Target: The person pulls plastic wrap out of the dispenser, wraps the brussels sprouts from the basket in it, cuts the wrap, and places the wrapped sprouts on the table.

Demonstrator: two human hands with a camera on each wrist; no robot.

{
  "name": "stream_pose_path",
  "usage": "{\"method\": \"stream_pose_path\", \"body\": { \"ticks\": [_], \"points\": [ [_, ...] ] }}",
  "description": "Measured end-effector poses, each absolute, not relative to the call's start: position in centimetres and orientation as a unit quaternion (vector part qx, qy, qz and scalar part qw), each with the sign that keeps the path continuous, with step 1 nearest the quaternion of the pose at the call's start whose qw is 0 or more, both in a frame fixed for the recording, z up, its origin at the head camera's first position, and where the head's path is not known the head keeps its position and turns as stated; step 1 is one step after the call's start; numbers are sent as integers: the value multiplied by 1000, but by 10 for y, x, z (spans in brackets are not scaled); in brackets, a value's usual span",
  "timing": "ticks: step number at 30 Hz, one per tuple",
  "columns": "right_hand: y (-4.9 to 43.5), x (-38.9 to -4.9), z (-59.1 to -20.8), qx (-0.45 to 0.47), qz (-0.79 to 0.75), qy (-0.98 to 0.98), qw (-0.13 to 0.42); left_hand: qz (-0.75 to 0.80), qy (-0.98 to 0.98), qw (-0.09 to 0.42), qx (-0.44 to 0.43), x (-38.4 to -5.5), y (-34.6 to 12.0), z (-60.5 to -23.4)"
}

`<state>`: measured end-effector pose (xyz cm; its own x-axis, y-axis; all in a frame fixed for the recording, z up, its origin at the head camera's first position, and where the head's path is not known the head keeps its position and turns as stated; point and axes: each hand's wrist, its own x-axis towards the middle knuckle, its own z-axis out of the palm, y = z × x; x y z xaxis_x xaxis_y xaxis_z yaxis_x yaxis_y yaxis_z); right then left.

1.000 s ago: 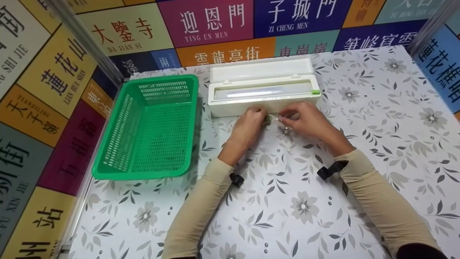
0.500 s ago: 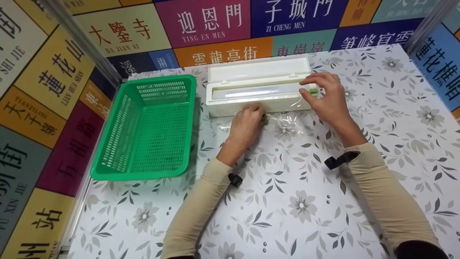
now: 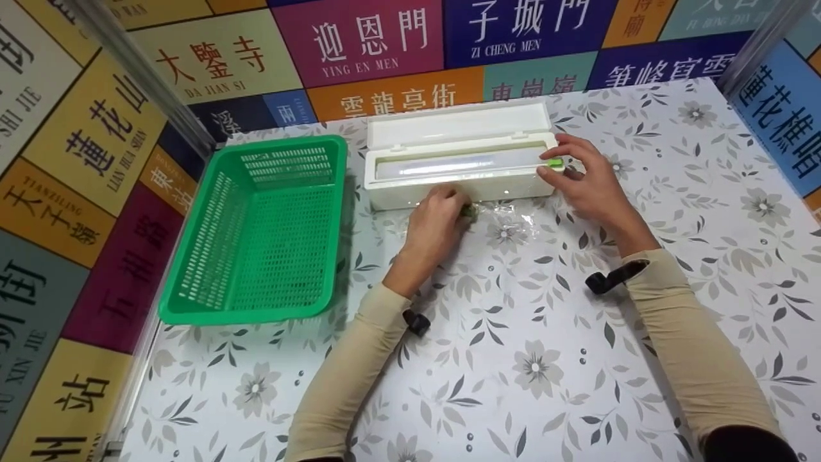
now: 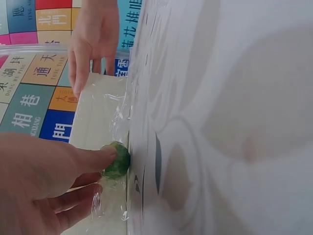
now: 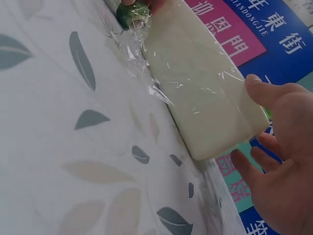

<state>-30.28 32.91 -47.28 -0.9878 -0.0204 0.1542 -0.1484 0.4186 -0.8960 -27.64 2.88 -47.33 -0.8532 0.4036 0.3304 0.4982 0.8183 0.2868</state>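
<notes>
A small green ball [image 4: 117,160], possibly a fruit or vegetable, sits low against the front of a white cling film dispenser [image 3: 449,190]. My left hand [image 3: 435,218] pinches it, thumb on top in the left wrist view. Clear cling film [image 5: 131,49] lies around the ball and drapes over the dispenser's front. My right hand [image 3: 593,179] is at the dispenser's right end, thumb and forefinger spread around the edge beside the green slide cutter [image 3: 555,163]. In the right wrist view its thumb touches the dispenser's edge; whether it grips film is unclear. The dispenser's lid [image 3: 458,124] stands raised.
A green plastic basket [image 3: 337,224] with slotted sides stands left of the dispenser. Both are on a table with a floral cloth [image 3: 500,359]. Panels with printed characters [image 3: 378,38] wall in the back and sides.
My right hand has left the ball and moved right and up to the dispenser's right end, drawing closer to its edge. Film is now spread in front. My left hand stays at the ball.
</notes>
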Motion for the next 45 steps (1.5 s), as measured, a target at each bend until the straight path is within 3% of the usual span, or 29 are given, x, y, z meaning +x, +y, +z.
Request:
{"method": "stream_pose_path", "body": {
  "ticks": [10,15,22,34,45],
  "points": [
    [334,-306,-481,59,577,-812,74,-196,-947,107,-232,-263,42,-453],
    [335,-307,-483,70,578,-809,80,-218,-919,127,-302,-258,67,-437],
    [339,-306,-485,96,593,-795,82,-225,-891,132,-371,-279,105,-438],
    [339,-306,-489,99,605,-783,103,-215,-902,124,-354,-303,138,-448],
    [340,-307,-490,98,618,-774,97,-173,-906,178,-343,-309,149,-452]
  ]
}}
